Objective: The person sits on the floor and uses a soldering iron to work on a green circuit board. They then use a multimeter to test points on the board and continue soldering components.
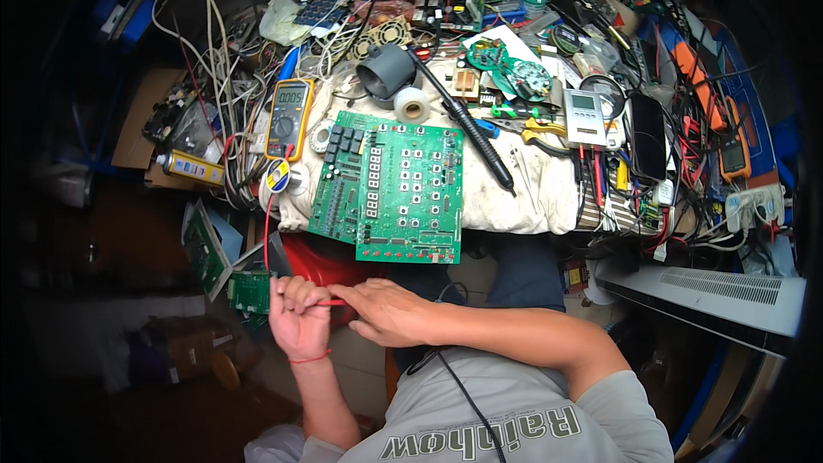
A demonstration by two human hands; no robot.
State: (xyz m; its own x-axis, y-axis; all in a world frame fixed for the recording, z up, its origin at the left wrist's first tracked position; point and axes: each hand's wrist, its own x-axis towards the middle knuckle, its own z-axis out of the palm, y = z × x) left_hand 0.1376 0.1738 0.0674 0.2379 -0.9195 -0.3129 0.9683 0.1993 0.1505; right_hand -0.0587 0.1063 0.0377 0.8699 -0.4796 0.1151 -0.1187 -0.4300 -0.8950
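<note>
My left hand (300,321), with a red cord at the wrist, is closed just off the bench's front edge. Between my hands runs a short red stick, apparently a test probe (327,302). The fingers of my right hand (386,313) close on its other end; its tip is hidden. A red lead (267,231) drops to my left hand from beside the yellow multimeter (288,118), whose display is lit. Beyond my hands, two overlapping green circuit boards lie on the bench, the front board (426,206) with buttons and a digit display and jutting past the edge.
Solder wire spool (279,176), black rod-shaped tool (476,141), grey cup (386,71) and yellow-handled pliers (546,131) surround the boards. More boards (249,291) hang left of my hands. A phone (647,135) and power strip (754,206) are at right. Tangled wires cover the back.
</note>
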